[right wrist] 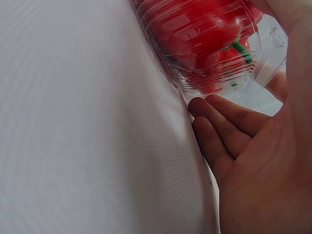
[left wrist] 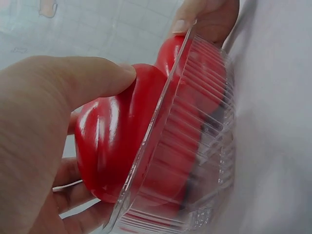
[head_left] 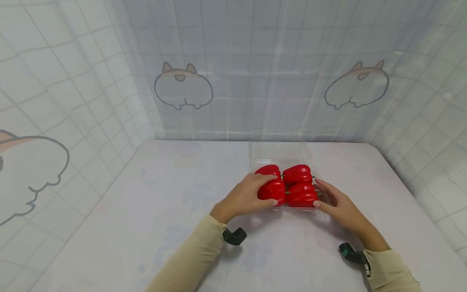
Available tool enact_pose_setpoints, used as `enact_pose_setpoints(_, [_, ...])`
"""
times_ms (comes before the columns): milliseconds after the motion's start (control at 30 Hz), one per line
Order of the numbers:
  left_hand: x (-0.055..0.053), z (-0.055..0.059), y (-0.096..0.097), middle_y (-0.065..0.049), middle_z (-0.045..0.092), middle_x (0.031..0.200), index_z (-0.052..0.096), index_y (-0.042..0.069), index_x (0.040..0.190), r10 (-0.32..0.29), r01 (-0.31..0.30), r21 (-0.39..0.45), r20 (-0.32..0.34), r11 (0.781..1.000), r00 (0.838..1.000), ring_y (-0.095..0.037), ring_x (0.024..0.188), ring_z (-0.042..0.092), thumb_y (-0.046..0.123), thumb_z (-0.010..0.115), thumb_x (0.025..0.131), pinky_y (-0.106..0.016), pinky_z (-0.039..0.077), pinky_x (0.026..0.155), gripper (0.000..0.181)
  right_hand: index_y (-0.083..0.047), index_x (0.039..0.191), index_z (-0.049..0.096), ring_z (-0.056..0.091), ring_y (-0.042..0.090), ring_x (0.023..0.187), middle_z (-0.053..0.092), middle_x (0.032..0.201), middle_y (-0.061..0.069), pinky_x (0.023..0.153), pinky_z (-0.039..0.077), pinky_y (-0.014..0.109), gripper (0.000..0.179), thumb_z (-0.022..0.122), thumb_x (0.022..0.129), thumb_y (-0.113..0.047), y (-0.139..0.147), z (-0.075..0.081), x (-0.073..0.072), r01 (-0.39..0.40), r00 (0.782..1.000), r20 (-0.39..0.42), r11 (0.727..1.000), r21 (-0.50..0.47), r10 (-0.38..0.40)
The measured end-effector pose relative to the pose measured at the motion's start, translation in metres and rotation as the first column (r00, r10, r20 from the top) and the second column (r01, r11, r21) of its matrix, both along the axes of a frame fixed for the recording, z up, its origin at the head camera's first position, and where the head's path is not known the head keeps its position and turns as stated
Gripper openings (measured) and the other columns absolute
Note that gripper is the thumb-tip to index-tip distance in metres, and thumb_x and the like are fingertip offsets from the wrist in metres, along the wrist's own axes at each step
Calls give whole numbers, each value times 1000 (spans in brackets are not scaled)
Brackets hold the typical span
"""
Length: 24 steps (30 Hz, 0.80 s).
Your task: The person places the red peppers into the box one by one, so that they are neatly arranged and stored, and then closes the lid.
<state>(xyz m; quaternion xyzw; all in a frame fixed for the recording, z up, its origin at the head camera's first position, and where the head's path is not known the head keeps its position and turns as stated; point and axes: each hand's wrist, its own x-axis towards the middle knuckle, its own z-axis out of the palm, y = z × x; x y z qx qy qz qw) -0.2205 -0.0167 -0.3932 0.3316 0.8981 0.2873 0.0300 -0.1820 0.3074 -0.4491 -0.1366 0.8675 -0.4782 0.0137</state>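
Several glossy red bell peppers with green stems sit in a clear plastic clamshell box (head_left: pixel 295 209), its lid (head_left: pixel 279 151) folded back behind it. My left hand (head_left: pixel 245 197) grips the front left bell pepper (head_left: pixel 273 192), thumb at the front and fingers over its far side. In the left wrist view this bell pepper (left wrist: pixel 114 139) bulges above the box's ribbed wall (left wrist: pixel 168 161). My right hand (head_left: pixel 341 209) lies along the box's right side, thumb at the front corner. Its other fingers (right wrist: pixel 229 126) extend loosely beside the ribbed wall in the right wrist view.
The box stands on a pale table (head_left: pixel 146 211) in front of a grid-patterned back curtain (head_left: pixel 266 81). Similar gridded sheets flank both sides. A dark curved device (head_left: pixel 235 236) sits at the left wrist, another dark device (head_left: pixel 352 253) at the right.
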Motion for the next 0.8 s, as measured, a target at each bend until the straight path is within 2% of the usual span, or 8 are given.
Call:
enact_pose_setpoints(100, [0,0,1,0,53,136,51,26,146,10,-10,-5,4,1000,1000,-18,123,47,46,75,85,-30,55,84,69,-13,158,28,41,39,139,41,153,18,96,39,13,78,70,95,-30,2,1,-1,-2,1000,2,1000,1,2])
enact_pose_setpoints(300, [-1,3,3,1,52,129,53,23,144,8,-9,-17,-30,1000,1000,-15,114,52,45,74,85,-27,55,83,66,-14,158,28,40,39,140,41,154,18,96,38,13,78,70,95,-30,1,2,-2,-1,1000,3,1000,-1,1])
enact_pose_setpoints(467, [0,4,3,1,52,132,50,21,147,15,-17,-54,-42,998,999,-16,115,53,47,73,85,-28,55,82,70,-14,158,29,39,41,140,41,153,21,96,38,12,77,70,95,-28,-1,5,-1,-11,1000,-6,1000,-12,11])
enact_pose_setpoints(667, [1,0,4,1,51,133,47,21,149,23,-28,-96,-54,995,998,-16,116,52,54,72,83,-29,55,81,77,-13,158,29,40,42,139,41,153,21,97,41,16,77,70,95,-28,-1,4,0,-7,1000,3,1000,-3,7])
enact_pose_setpoints(800, [0,-2,5,0,52,133,49,19,147,26,-34,-102,-83,994,996,-16,116,53,52,72,83,-30,56,81,75,-14,158,29,40,41,140,40,154,21,97,42,18,77,70,95,-28,0,3,-1,-5,1000,-2,1000,-5,5])
